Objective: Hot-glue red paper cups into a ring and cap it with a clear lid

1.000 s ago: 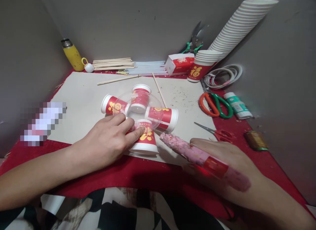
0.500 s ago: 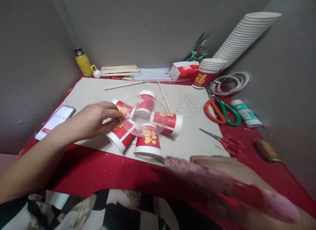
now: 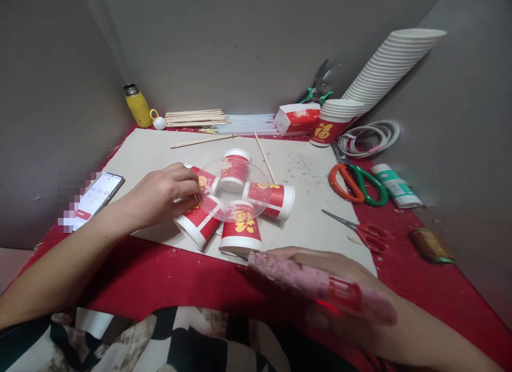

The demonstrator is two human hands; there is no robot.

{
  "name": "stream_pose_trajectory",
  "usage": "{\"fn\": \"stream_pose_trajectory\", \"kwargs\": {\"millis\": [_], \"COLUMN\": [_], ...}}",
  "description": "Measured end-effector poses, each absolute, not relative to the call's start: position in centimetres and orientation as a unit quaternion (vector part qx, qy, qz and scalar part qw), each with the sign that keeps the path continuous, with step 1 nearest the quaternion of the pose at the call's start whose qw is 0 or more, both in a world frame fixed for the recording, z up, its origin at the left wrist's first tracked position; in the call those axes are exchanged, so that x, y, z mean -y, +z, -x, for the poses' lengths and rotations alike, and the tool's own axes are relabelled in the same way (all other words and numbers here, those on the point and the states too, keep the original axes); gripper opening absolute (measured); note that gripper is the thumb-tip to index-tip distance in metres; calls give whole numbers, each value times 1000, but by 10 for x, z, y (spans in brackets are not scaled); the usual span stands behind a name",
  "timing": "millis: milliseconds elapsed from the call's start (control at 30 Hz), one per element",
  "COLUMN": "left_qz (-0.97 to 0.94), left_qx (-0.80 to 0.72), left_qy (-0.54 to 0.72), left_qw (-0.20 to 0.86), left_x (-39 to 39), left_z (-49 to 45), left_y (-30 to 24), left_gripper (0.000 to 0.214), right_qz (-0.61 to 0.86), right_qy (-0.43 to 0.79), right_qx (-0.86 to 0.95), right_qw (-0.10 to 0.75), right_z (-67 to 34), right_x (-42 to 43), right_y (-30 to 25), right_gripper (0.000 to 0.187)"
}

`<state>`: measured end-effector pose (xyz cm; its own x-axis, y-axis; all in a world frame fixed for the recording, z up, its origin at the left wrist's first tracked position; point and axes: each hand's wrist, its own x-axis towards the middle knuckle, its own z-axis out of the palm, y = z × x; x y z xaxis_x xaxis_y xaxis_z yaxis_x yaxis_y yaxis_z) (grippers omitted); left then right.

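Observation:
Several red paper cups [image 3: 240,231] lie on their sides in a ring under a clear plastic dome lid [image 3: 234,188] on a beige cardboard sheet [image 3: 148,148]. My left hand [image 3: 160,193] pinches the left edge of the clear lid, fingers closed, beside a cup [image 3: 196,225] at the lower left. My right hand [image 3: 340,279] grips a pink, crusted glue gun [image 3: 308,284] with a red band, its tip pointing at the front cup's rim.
A phone [image 3: 98,196] lies left on the red cloth. At the back: yellow bottle [image 3: 137,105], wooden sticks [image 3: 196,118], tissue pack [image 3: 298,119], tall stack of cups [image 3: 376,79], pliers [image 3: 320,87]. Right: orange-green scissors [image 3: 358,183], small red scissors [image 3: 360,231], glue bottle [image 3: 396,185], coiled wire [image 3: 370,135].
My left hand moved from the front cup to the lid's left edge; one more cup now lies at the lower left. The glue gun swung low and back toward the front cup.

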<state>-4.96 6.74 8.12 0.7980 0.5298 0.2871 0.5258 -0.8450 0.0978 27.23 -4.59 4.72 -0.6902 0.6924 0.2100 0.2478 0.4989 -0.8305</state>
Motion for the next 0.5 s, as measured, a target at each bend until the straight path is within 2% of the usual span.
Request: {"fn": "stream_pose_trajectory", "kwargs": {"millis": [333, 467, 500], "left_qz": [-956, -959, -959], "left_qx": [-229, -213, -210], "left_qy": [166, 169, 172], "left_qw": [-72, -80, -84], "left_x": [-55, -49, -48], "left_z": [37, 31, 29], "left_y": [77, 76, 75], "left_gripper": [18, 18, 18], "right_qz": [387, 396, 400], "right_qy": [327, 312, 296], "right_qx": [796, 795, 801], "right_qw": [331, 338, 333], "right_z": [-286, -284, -283], "right_x": [38, 41, 42], "right_y": [50, 51, 50], "right_gripper": [43, 18, 17]}}
